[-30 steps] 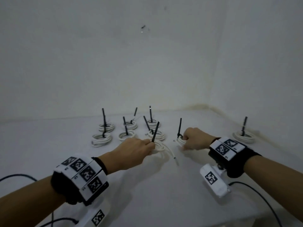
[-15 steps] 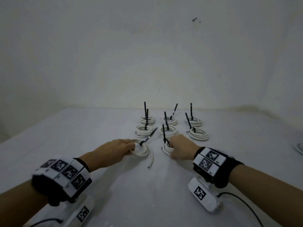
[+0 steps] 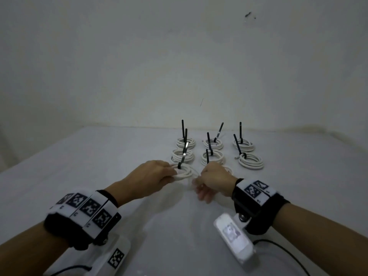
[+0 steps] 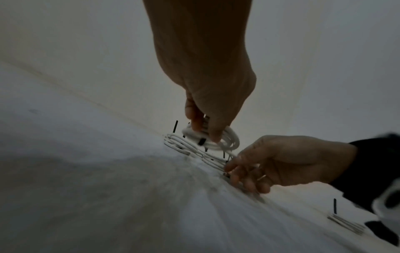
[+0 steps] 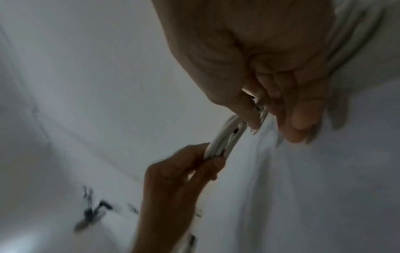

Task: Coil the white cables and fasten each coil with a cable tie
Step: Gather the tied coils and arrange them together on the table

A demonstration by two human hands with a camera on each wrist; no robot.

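Note:
A white cable coil (image 3: 186, 173) with an upright black cable tie (image 3: 183, 156) lies on the white table (image 3: 99, 156), in front of the left column of tied coils. My left hand (image 3: 173, 173) pinches its near rim between thumb and fingers; the left wrist view shows this hand (image 4: 205, 131) lifting the coil (image 4: 229, 138) slightly. My right hand (image 3: 199, 193) is just right of it, blurred. In the right wrist view its thumb and fingers (image 5: 266, 116) pinch the loose cable end that trails from the coil (image 5: 223, 138).
Several tied coils with upright black ties stand in rows behind the hands, such as one (image 3: 213, 144) and another (image 3: 251, 162). One more coil (image 3: 228, 168) lies half hidden behind my right hand. A bare wall closes the table's far edge. Black leads trail from the wrist cameras (image 3: 235, 240).
My right hand has let go of the neighbouring coil and come left to the loose end of the left coil. My left hand has kept hold of that coil. The head view has swung.

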